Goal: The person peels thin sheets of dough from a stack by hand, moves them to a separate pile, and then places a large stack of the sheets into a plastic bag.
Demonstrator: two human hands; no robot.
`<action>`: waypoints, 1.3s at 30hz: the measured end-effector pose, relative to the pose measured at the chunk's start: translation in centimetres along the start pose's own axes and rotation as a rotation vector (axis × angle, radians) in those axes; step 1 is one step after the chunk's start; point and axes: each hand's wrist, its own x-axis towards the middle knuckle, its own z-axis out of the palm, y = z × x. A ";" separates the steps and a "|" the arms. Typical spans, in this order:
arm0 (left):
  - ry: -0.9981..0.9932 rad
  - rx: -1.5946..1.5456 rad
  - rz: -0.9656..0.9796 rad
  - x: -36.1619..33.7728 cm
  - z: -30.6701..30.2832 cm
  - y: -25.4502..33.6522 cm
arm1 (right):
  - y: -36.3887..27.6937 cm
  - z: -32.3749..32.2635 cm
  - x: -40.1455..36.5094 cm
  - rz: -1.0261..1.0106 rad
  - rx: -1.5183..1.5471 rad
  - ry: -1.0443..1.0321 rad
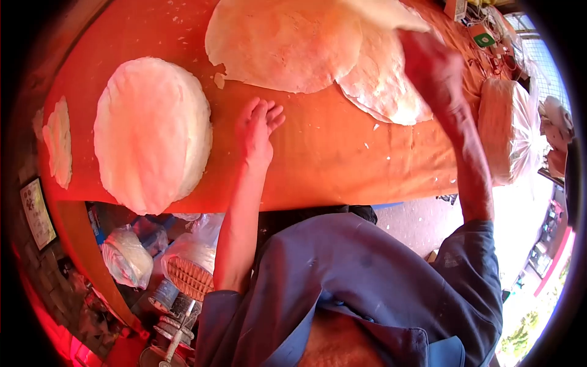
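Observation:
My left hand (260,128) hovers over the orange tablecloth (293,159), fingers apart and slightly curled, holding nothing. To its left rises a thick round stack of thin flatbreads (150,131). Beyond it lies a wide flatbread (281,46), overlapping another flatbread (385,79) on the right. My right hand (431,67) is at the right edge of these sheets, smeared by motion. Close to its fingers is the edge of an upper flatbread sheet (385,11), which looks raised. Whether the fingers grip that edge cannot be made out.
A plastic-wrapped flatbread stack (504,131) stands at the table's right end. A loose flatbread piece (59,144) lies far left. Under the table are bagged goods (128,257) and a wicker basket (189,275). Cables and small boxes (483,37) crowd the far right corner.

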 end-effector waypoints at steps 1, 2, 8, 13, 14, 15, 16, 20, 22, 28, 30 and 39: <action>0.000 -0.052 -0.050 1.0 0.1 0.2 | -1.1 1.4 -0.7 -0.032 0.044 -0.053; -0.037 -0.080 -0.057 1.7 0.3 0.4 | -1.5 2.9 -1.4 -0.031 0.059 -0.134; -0.035 -0.185 -0.172 3.7 1.4 0.2 | -0.5 3.6 3.4 0.024 -0.073 -0.161; -0.030 -0.089 -0.186 4.8 2.4 -0.4 | -6.0 6.3 4.7 -0.121 -0.031 -0.175; -0.041 -0.107 -0.196 4.7 2.6 -0.3 | -7.6 8.1 3.9 -0.131 0.121 -0.240; -0.051 -0.123 -0.210 4.6 2.7 -0.3 | -8.3 12.0 1.8 -0.101 0.206 -0.284; -0.063 -0.136 -0.223 4.6 2.7 -0.3 | -8.9 13.7 0.5 -0.066 0.268 -0.396; -0.119 -0.260 -0.214 4.7 2.2 -1.0 | -10.6 15.2 1.5 -0.034 0.238 -0.371; -0.197 -0.236 -0.218 5.1 2.2 -1.2 | -11.2 16.0 3.6 -0.022 0.272 -0.306; -0.578 -0.688 -0.336 8.5 -2.3 -3.1 | -12.9 14.1 0.5 0.003 0.469 -0.257; -0.269 -0.479 -0.234 4.3 1.8 0.9 | -11.2 13.6 -1.9 -0.011 0.361 -0.123; -0.377 -0.475 -0.254 4.1 4.8 2.0 | -1.5 16.1 1.7 -0.013 0.278 -0.340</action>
